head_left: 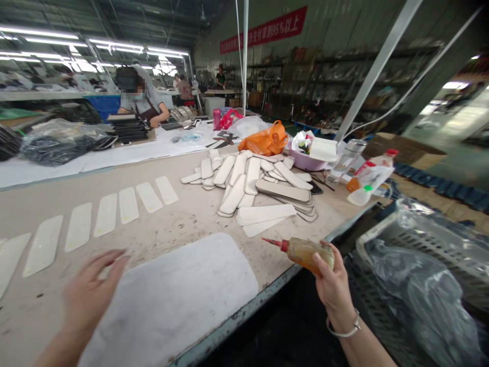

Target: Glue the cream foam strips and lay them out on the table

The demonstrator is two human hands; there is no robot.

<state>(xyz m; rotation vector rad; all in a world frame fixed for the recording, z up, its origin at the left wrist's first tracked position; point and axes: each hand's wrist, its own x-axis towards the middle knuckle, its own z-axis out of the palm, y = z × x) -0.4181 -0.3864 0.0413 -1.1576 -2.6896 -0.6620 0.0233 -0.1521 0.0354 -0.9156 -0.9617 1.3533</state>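
- The right hand (332,280) wraps its fingers and thumb around a squeezable, see-through plastic bottle (308,253) with amber contents and a tapered red nozzle (273,242).
- The bottle lies nearly level above the table's near edge, its nozzle aimed left; gripping it toward the base probably keeps the tip clear of the fingers.
- The left hand (93,290) has its fingers bent and its thumb near the forefinger, by the left side of a large white sheet with rounded corners (183,290). Blur hides whether it pinches anything, so I can't say.
- The sheet lies flat on the brownish work table (160,242), right before the person, perhaps to give a clean surface within reach of both hands.
- Beyond the left hand, pale rounded strips (105,215) lie in a slanting row with gaps between them, likely so that their faces stay apart.
- Farther off, dark-edged cream rounded panels (239,176) make a loose heap, seemingly left unsorted.
- Plain white panels (263,214) fan out just beyond the nozzle, overlapping, which probably makes single ones easier to lift.
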